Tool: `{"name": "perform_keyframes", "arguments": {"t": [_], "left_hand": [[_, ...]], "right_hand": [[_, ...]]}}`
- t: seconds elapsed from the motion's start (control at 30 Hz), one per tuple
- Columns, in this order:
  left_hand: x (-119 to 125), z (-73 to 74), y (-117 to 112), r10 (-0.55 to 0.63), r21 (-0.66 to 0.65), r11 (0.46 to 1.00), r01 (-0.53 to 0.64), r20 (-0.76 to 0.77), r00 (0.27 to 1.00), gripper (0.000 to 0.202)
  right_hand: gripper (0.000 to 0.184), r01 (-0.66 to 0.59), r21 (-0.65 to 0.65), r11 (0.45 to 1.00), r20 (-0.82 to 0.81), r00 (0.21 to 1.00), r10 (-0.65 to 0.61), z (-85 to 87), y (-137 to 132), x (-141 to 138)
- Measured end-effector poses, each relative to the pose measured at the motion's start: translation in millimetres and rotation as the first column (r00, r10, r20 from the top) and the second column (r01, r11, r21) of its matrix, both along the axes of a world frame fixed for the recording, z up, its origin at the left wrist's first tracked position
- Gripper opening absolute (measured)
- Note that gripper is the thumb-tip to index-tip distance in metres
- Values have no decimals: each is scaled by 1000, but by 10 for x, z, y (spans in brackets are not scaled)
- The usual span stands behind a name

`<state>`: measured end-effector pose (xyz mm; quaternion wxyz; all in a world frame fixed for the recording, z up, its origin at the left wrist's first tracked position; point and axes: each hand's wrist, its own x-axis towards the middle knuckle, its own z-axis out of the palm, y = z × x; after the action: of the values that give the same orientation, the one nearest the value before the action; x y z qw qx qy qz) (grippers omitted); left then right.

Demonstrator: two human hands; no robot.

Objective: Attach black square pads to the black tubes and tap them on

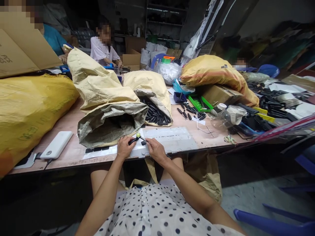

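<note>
Hands [157, 150] at cluttered table [72, 120], shelves [167, 23] behind

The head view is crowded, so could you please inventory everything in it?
table: one, pinkish, mid-view
open sacks: two, cream, centre
full sacks: two, yellow, left and back right
parts: many, black, in one open sack and loose
boxes: several, brown, left and behind
panel: one, grey, near edge
device: one, white, left
tray: one, green, right of centre
jug: one, clear, right
scissors: one pair, pale, right near edge
chairs: several, blue, back and right
co-workers: at least two, blue and pale tops, back
small piece: one, yellow-green, centre front
dotted top: one, white, bottom
left hand: one, bare, holding a black piece
right hand: one, bare, holding a metal rod
</note>
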<state>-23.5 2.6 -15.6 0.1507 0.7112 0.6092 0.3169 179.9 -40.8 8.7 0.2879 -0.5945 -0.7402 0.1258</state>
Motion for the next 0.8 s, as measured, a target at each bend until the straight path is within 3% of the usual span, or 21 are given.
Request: {"name": "perform_keyframes", "arguments": {"t": [0.2, 0.4, 0.63, 0.8], "left_hand": [[-1, -1, 2, -13, 4, 1000, 13, -2, 1000, 18], [11, 13, -4, -11, -18, 1000, 11, -21, 1000, 15], [32, 20, -26, -1, -7, 1000, 1, -32, 999, 17], [11, 16, -45, -25, -4, 1000, 25, -58, 998, 14]], "right_hand": [[35, -59, 64, 996, -68, 996, 64, 37, -32, -60], [33, -102, 50, 994, -9, 995, 102, -7, -27, -68], [33, 43, 97, 994, 140, 989, -57, 74, 465, -56], [29, 68, 58, 996, 327, 941, -83, 14, 701, -123]]}}
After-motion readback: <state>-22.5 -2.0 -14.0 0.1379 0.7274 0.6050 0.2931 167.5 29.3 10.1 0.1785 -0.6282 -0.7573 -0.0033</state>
